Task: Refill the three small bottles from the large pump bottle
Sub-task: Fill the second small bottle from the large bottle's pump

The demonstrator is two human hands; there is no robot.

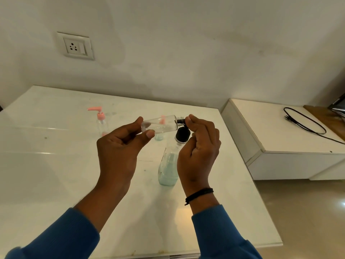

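My left hand (119, 144) grips a small clear bottle (160, 125) held sideways above the table, its neck pointing right. My right hand (200, 144) pinches the dark part at that neck (180, 122). Below stands a large clear bottle (168, 169) with pale blue-green liquid and a black top (182, 135), partly hidden by my right hand. A small bottle with a pink pump (101, 122) stands at the back left. Another small bottle with pink pump (159, 136) and a little blue-green liquid shows behind the held one.
The white glossy table (56, 165) runs to the wall. A lower white cabinet (280, 131) stands to the right with a black cable (306, 122) on it. A wall socket (75, 46) sits above the table's left.
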